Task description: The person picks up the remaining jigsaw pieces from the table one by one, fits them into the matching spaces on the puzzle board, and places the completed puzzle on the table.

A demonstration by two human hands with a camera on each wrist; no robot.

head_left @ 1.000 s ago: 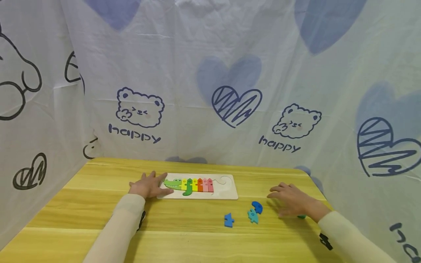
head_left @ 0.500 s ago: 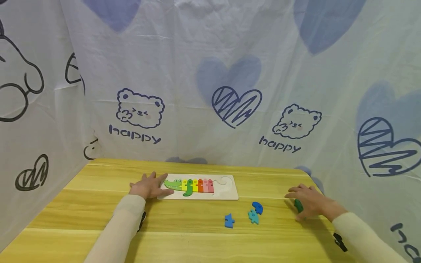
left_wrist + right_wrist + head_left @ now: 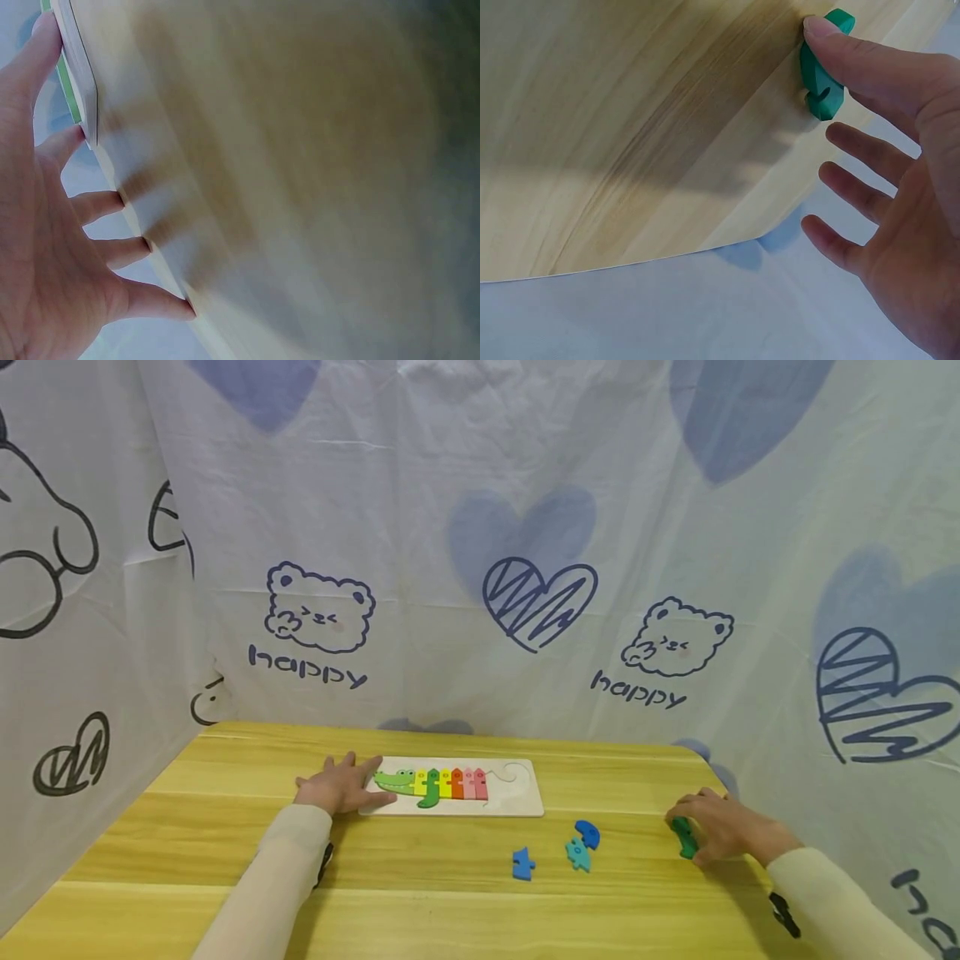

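A white crocodile puzzle board (image 3: 517, 795) lies near the back of the table, with a green head and several coloured body pieces set in its left and middle parts. My left hand (image 3: 339, 785) rests at its left end, fingers spread; in the left wrist view the thumb and index fingertip touch the board's edge while the other fingertips meet the table. Over at the right, my right hand (image 3: 726, 828) pinches a dark green puzzle piece (image 3: 823, 84) between thumb and index finger. Its other fingers stay spread apart, holding nothing.
Three loose pieces lie between the board and my right hand: a blue one (image 3: 522, 864), a teal one (image 3: 578, 854) and a dark blue one (image 3: 587, 834). The yellow wooden table (image 3: 420, 910) ends at a printed white cloth (image 3: 427, 677) behind.
My right hand has moved right, past the loose blue pieces, to the green piece, and its thumb and index finger have closed on it. The left hand and board have stayed put.
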